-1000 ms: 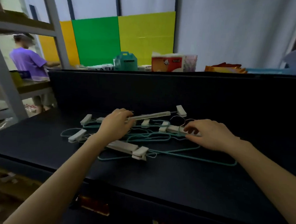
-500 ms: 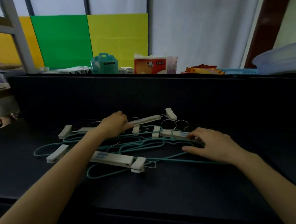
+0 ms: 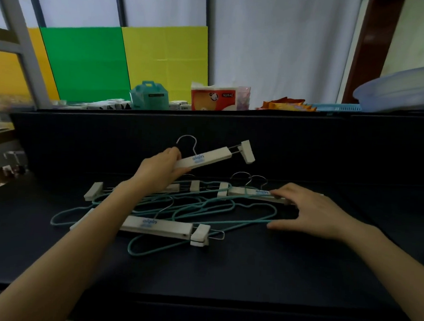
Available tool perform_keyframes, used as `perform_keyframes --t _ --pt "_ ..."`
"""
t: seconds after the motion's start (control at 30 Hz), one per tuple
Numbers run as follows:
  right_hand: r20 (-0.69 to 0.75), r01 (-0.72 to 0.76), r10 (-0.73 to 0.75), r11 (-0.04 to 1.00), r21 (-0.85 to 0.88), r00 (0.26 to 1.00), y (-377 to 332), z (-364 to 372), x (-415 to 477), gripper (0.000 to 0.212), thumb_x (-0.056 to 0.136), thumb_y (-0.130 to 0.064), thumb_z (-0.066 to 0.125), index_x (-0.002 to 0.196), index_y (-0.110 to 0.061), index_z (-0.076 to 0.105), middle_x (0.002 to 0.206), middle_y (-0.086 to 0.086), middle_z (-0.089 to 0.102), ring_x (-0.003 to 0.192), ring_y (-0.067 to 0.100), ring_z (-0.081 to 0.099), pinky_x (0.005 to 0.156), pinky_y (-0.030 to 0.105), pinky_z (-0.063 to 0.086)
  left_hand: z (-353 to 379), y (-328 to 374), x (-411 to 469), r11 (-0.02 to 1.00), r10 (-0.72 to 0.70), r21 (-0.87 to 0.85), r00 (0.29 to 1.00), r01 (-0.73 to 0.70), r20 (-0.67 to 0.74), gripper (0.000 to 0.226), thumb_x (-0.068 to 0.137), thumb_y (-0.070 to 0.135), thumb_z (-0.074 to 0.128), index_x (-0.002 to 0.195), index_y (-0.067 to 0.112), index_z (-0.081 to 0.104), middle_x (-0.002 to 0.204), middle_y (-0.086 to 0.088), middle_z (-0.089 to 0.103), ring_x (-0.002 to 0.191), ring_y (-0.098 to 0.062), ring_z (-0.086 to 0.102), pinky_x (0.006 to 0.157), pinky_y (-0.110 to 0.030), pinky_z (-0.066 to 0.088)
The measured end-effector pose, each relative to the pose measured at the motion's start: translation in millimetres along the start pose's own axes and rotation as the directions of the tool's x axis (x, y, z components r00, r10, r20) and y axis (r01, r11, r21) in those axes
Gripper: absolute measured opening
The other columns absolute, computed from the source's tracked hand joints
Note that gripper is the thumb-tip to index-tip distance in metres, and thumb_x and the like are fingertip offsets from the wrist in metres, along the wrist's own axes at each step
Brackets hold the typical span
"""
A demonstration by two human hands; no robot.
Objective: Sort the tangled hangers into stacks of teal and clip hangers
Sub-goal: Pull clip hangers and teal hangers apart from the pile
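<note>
Raised clip hanger: white bar, blue logo, metal hook, clip at right end, clear above pile, tilted up to right
Teal hangers: thin wire, tangled mid-worktop with more white clip hangers, e.g. near clip hanger
Worktop dark, dark back wall; beyond it green panel, yellow panel, tissue pack, white curtain
Left grip curled round left end of raised clip hanger
Right grip flat, fingers spread, fingertips on far-right clip hanger, thumb on teal wire

The person's long, thin left arm and right arm were bare. The left hand and right hand were bare too, with slim fingers.
</note>
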State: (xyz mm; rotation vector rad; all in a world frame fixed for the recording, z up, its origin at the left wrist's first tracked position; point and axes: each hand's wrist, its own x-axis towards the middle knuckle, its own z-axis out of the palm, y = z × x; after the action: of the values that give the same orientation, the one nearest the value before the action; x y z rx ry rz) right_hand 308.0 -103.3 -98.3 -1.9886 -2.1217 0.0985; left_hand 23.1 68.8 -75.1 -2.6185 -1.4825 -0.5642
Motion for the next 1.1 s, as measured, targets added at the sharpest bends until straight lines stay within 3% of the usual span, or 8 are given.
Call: perform_keyframes --t 0.17,0.47,0.87,1.1 --pt "-0.102 -0.046 0.046 0.999 -0.004 0.994 -0.4 -9.0 -9.8 0.102 0.046 -0.089 0.041 0.134 -0.037 0.04 0.121 -0.024 0.042 0.098 -0.002 0.044 0.075 0.024 0.04 -15.9 1.0 -9.2 0.997 0.077 -0.024 0.99 -0.08 -0.122 0.032 0.088 0.051 0.046 0.11 0.027 0.048 0.096 0.012 0.05 0.072 -0.006 0.048 0.052 -0.022 0.031" --pt "-0.252 -0.171 0.166 0.985 0.005 0.953 9.0 -25.0 -55.3 0.104 0.042 -0.088 0.043 0.132 -0.037 0.043 0.124 -0.02 0.046 0.099 0.001 0.045 0.075 0.029 0.042 -25.5 37.8 -38.0 0.965 0.231 -0.086 0.956 -0.249 -0.182 0.037 0.088 0.049 0.049 0.117 0.028 0.053 0.105 0.009 0.054 0.081 -0.01 0.05 0.063 -0.03 0.04" --pt "-0.319 -0.257 0.277 0.961 0.103 0.906 93.8 -52.5 -173.8 0.097 0.048 -0.086 0.048 0.132 -0.037 0.044 0.122 -0.025 0.044 0.103 -0.004 0.048 0.084 0.029 0.044 -24.8 185.1 -47.8 0.858 0.387 -0.252 0.887 -0.447 -0.252 0.036 0.084 0.045 0.056 0.115 0.026 0.057 0.104 0.009 0.056 0.084 -0.011 0.053 0.066 -0.033 0.045" --pt "-0.262 -0.321 0.333 0.943 0.088 0.906 191.6 -82.3 -250.1 0.095 0.051 -0.083 0.048 0.136 -0.043 0.036 0.145 -0.016 0.035 0.135 0.008 0.028 0.106 0.036 0.031 -6.6 299.7 -52.0 0.852 0.386 -0.282 0.893 -0.442 -0.233 0.035 0.084 0.047 0.055 0.113 0.028 0.057 0.105 0.009 0.057 0.086 -0.012 0.054 0.069 -0.037 0.049"
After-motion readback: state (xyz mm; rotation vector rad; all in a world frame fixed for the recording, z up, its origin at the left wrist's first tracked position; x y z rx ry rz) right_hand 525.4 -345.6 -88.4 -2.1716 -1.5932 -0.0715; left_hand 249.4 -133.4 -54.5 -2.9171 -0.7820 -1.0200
